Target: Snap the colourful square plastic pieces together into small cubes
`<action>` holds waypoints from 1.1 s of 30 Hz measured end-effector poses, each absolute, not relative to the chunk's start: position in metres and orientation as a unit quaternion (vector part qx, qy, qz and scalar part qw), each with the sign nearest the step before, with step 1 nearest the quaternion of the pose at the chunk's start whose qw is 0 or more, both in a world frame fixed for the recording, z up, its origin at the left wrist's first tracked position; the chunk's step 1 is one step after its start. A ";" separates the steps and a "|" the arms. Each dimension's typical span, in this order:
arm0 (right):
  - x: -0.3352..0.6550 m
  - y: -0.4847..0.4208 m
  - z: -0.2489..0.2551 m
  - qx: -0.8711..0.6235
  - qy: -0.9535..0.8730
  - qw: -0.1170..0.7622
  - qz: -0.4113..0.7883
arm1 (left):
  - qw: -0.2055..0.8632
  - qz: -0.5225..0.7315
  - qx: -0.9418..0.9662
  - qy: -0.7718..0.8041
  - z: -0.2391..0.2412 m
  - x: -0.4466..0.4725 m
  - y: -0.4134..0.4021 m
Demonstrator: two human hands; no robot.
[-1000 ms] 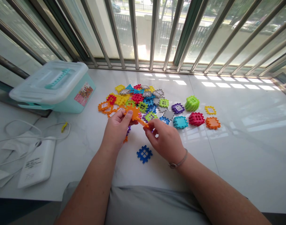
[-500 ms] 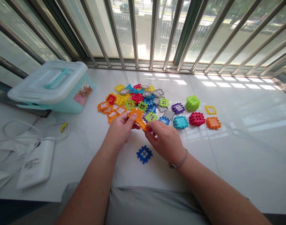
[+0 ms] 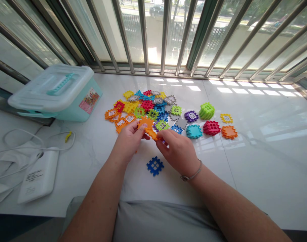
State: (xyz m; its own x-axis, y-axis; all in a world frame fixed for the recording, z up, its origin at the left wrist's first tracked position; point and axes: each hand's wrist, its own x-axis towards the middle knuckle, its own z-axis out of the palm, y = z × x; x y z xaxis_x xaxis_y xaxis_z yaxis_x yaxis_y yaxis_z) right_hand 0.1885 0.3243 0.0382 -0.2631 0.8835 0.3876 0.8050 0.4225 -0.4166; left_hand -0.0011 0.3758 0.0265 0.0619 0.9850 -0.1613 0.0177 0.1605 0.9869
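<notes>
Two orange interlocking building tiles (image 3: 145,123) are in my hands, touching at an edge; I cannot tell whether they are fully joined. My left hand (image 3: 130,139) pinches the upper tile, thumb on top. With thumb and fingers, my right hand (image 3: 177,148) grips the lower, tilted tile, its far corner partly hidden by my fingers. Below the hands, a blue window tile (image 3: 155,166) lies flat on the white surface. Just beyond them spreads a loose heap of mixed tiles, including a red one (image 3: 147,106) and a light green one (image 3: 162,125).
Right of the heap stand stacks of green (image 3: 207,111), red (image 3: 211,128) and turquoise tiles (image 3: 194,131), with orange (image 3: 229,132), yellow (image 3: 226,118) and purple tiles (image 3: 191,116) near them. At left are a lidded storage box (image 3: 85,101), a white power bank (image 3: 39,176) and cables. Window bars line the back.
Both hands keep their grip on the orange tiles, almost still. The tiles on the surface have not moved. Outside the window, a car has shifted to the right.
</notes>
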 end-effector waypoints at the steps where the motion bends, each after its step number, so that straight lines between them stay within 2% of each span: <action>1: 0.189 0.324 0.038 -0.533 -0.792 0.290 0.067 | 0.550 0.436 0.478 0.528 0.027 -0.001 0.376; 19: 0.187 0.326 0.035 -0.539 -0.784 0.289 0.104 | 0.533 0.386 0.507 0.557 0.027 -0.005 0.375; 33: 0.188 0.327 0.033 -0.533 -0.788 0.288 0.107 | 0.554 0.400 0.490 0.542 0.028 -0.002 0.376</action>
State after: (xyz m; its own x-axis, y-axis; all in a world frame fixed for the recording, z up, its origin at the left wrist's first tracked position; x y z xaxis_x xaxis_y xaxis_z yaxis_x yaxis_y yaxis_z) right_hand 0.1879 0.3270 0.0330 -0.2651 0.9022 0.3402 0.7793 0.4083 -0.4754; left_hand -0.0019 0.3757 0.0285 0.0930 0.9737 -0.2082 0.0876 0.2003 0.9758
